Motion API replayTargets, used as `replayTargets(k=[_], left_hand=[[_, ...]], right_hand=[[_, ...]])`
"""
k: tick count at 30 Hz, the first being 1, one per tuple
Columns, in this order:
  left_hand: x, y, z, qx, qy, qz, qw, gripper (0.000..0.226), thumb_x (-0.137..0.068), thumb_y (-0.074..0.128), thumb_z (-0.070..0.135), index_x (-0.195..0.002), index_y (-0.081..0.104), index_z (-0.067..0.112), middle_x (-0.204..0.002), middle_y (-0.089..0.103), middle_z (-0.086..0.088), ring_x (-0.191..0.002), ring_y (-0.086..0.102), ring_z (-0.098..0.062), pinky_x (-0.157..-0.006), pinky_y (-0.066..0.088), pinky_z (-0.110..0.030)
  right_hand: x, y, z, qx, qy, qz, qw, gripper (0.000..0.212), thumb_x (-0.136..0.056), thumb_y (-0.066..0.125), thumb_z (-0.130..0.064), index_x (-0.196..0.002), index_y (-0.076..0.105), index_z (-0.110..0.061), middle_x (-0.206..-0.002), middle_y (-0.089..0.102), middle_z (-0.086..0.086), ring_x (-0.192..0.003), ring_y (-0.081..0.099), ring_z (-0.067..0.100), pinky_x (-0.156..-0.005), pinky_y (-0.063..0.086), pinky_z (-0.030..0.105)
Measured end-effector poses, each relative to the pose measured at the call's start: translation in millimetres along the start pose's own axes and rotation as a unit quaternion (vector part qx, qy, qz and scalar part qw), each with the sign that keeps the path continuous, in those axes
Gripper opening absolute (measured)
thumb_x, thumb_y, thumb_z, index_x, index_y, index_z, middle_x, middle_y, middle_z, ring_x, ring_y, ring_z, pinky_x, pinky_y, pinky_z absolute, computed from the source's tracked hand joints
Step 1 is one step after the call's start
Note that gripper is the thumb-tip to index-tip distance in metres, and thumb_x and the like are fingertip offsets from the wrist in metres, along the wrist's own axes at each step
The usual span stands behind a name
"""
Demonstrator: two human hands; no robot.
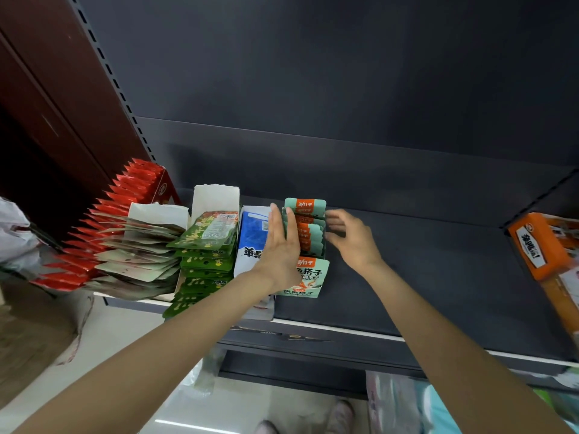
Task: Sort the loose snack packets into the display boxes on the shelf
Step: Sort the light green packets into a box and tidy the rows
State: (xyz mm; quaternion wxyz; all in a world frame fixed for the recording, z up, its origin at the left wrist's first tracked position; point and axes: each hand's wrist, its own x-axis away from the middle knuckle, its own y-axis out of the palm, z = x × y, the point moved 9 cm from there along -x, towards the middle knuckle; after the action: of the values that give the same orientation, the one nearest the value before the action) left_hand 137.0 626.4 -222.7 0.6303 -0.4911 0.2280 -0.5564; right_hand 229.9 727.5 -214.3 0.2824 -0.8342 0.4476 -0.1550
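Far left, 9 o'clock: red display box (156,183) packed with red packets (103,211), too many and too overlapped to count. Next right: white box (156,213) of pale packets (141,255), fanned forward, also past counting. Then tall white box (216,197) with green packets (206,245), roughly eight edges showing, lowest ones spilling over the shelf lip (344,328). Then blue-and-white box (253,242), one, contents hidden. Centre: teal display box (308,277) with teal-and-orange packets (308,233) standing on edge, about five visible. Left hand (280,245) flat, fingers straight, pressed against the teal box's 9 o'clock side, gripping nothing. Right hand (351,236) at the box's 3 o'clock side, fingers loosely bent, holding nothing; fingertips at or just beside the packet edges, contact unclear. Likely step: squaring up the packet row. Best done by bracing with the left palm, nudging from 3 o'clock toward 9 o'clock, keeping packets upright and faces forward, no crushing of the card wall. Far right, 3 o'clock: one orange box (539,245), partly cut off. Five boxes in the row, plus the orange one apart; two hands, both empty.
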Motion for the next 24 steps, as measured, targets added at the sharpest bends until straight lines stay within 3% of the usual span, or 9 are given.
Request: replayTargets(k=[2,4,7,11,13,15,18,20,24], left_hand=[[0,-6,2,-0.087,0.019,0.042,0.995,0.123,-0.077,0.076,0.023,-0.142,-0.026,0.002,-0.149,-0.036,-0.016,-0.14,-0.027,-0.03,-0.117,0.0,-0.038],[2,-8,3,-0.117,0.036,0.057,0.991,0.125,-0.077,0.076,0.032,-0.143,-0.025,0.001,-0.151,-0.031,-0.015,-0.141,-0.026,-0.029,-0.116,-0.003,-0.036],[2,-9,1,-0.124,0.047,0.059,0.989,0.126,-0.076,0.076,0.037,-0.143,-0.025,0.002,-0.152,-0.03,-0.015,-0.142,-0.024,-0.028,-0.115,-0.002,-0.035],[4,-13,-4,-0.111,0.056,0.064,0.99,0.125,-0.076,0.075,0.04,-0.144,-0.024,0.002,-0.152,-0.03,-0.014,-0.142,-0.024,-0.026,-0.115,-0.002,-0.033],[4,-14,-5,-0.112,0.06,0.07,0.989,0.126,-0.075,0.075,0.042,-0.144,-0.023,0.001,-0.152,-0.029,-0.015,-0.142,-0.023,-0.027,-0.116,-0.001,-0.033],[5,-14,-5,-0.113,0.065,0.073,0.989,0.126,-0.075,0.075,0.042,-0.144,-0.022,0.001,-0.152,-0.029,-0.014,-0.143,-0.02,-0.027,-0.116,0.001,-0.033],[5,-12,-4,-0.098,0.07,0.061,0.991,0.125,-0.076,0.076,0.038,-0.145,-0.023,0.005,-0.153,-0.029,-0.012,-0.146,-0.006,-0.026,-0.116,0.01,-0.031],[5,-12,-3,-0.084,0.07,0.05,0.993,0.127,-0.073,0.078,0.037,-0.145,-0.023,0.009,-0.153,-0.029,-0.009,-0.146,0.007,-0.025,-0.114,0.022,-0.032],[4,-10,-5,-0.058,0.06,0.015,0.996,0.133,-0.068,0.082,0.038,-0.146,-0.023,0.017,-0.153,-0.03,-0.002,-0.146,0.011,-0.024,-0.111,0.032,-0.037]], right_hand=[[-8,0,-4,0.026,-0.017,0.005,1.0,0.039,-0.081,0.071,-0.008,-0.117,0.056,-0.011,-0.115,0.062,0.004,-0.104,0.058,0.012,-0.092,0.047,0.026],[-15,0,-3,0.034,-0.019,0.018,0.999,0.046,-0.078,0.074,-0.012,-0.118,0.051,-0.012,-0.116,0.057,0.004,-0.102,0.054,0.009,-0.09,0.048,0.027],[-24,8,-4,0.033,-0.023,-0.011,0.999,0.061,-0.08,0.072,-0.013,-0.132,0.043,-0.017,-0.128,0.049,0.004,-0.118,0.049,0.013,-0.098,0.045,0.033],[-22,10,-24,0.092,-0.113,-0.015,0.989,0.017,-0.083,0.063,-0.001,-0.098,0.061,-0.01,-0.122,0.059,0.001,-0.115,0.052,0.018,-0.096,0.042,0.03],[-16,10,-36,0.17,-0.171,0.002,0.97,0.011,-0.083,0.06,0.002,-0.086,0.061,-0.008,-0.124,0.06,0.001,-0.119,0.048,0.019,-0.094,0.041,0.03],[-12,14,-39,0.205,-0.195,-0.005,0.959,0.012,-0.084,0.058,0.003,-0.089,0.062,-0.008,-0.122,0.062,0.002,-0.118,0.05,0.02,-0.09,0.046,0.032],[-12,17,-35,0.186,-0.163,-0.035,0.968,0.012,-0.09,0.052,-0.002,-0.09,0.058,-0.012,-0.104,0.07,0.001,-0.091,0.064,0.023,-0.07,0.051,0.038],[-20,14,-32,0.187,-0.13,-0.054,0.972,0.015,-0.091,0.051,-0.005,-0.081,0.051,-0.017,-0.085,0.068,0.002,-0.075,0.06,0.023,-0.058,0.041,0.033],[-32,15,-21,0.109,-0.041,-0.12,0.986,0.026,-0.091,0.053,-0.011,-0.071,0.049,-0.027,-0.079,0.068,0.002,-0.079,0.062,0.024,-0.073,0.049,0.046]])
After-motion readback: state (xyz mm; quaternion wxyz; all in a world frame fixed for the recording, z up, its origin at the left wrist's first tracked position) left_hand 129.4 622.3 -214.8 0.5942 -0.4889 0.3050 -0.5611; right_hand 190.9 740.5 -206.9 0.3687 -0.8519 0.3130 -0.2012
